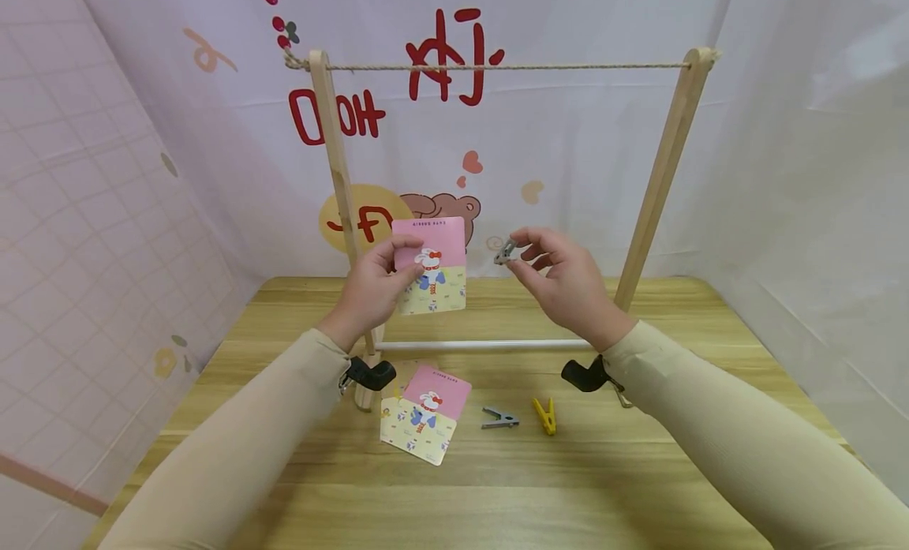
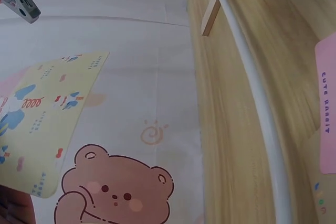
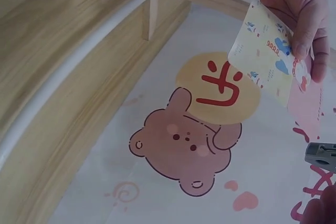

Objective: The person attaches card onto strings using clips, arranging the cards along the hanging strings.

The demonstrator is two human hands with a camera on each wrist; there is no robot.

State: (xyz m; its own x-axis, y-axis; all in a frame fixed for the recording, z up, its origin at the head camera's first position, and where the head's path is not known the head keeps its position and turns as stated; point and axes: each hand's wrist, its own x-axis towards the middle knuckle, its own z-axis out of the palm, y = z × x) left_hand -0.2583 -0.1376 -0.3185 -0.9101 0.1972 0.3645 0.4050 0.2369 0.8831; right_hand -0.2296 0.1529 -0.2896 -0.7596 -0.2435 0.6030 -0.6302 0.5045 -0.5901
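The left hand (image 1: 371,288) pinches one thin pink-and-yellow card (image 1: 447,254) in its fingers; the right hand (image 1: 568,280) pinches one grey clip (image 1: 505,252) near it, both above the wood-grain worktop (image 1: 497,503). On it lie at least two overlapping cards (image 1: 429,424), a second grey clip (image 1: 510,420) and one V-shaped yellow clip (image 1: 550,428); two wooden posts (image 1: 656,179) carry one twisted rope (image 1: 568,66) before a printed white cloth (image 1: 582,147)

Left fingers (image 1: 405,241) partly hide the held card (image 1: 440,264); the head view crops the near edge of the table (image 1: 511,506).
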